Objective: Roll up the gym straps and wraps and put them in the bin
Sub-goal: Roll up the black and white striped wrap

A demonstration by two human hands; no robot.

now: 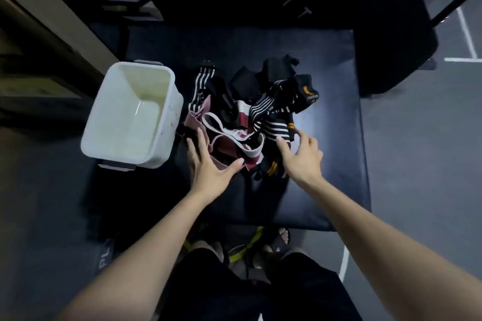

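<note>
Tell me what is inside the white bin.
The white bin shows only its bare pale floor and walls; no straps lie in it. The pile of straps sits beside it on the dark pad.

You face a bench (pixel 326 177) filling the centre of the frame. The bin (pixel 130 114) sits on its left part, left of centre, just beside a tangled pile of straps and wraps (pixel 250 117) in the middle. Your left hand (pixel 208 164) rests on the lower left edge of the pile; your right hand (pixel 302 154) touches its lower right edge. Your feet stand on the floor (pixel 417 151) below the bench, at lower centre.
</note>
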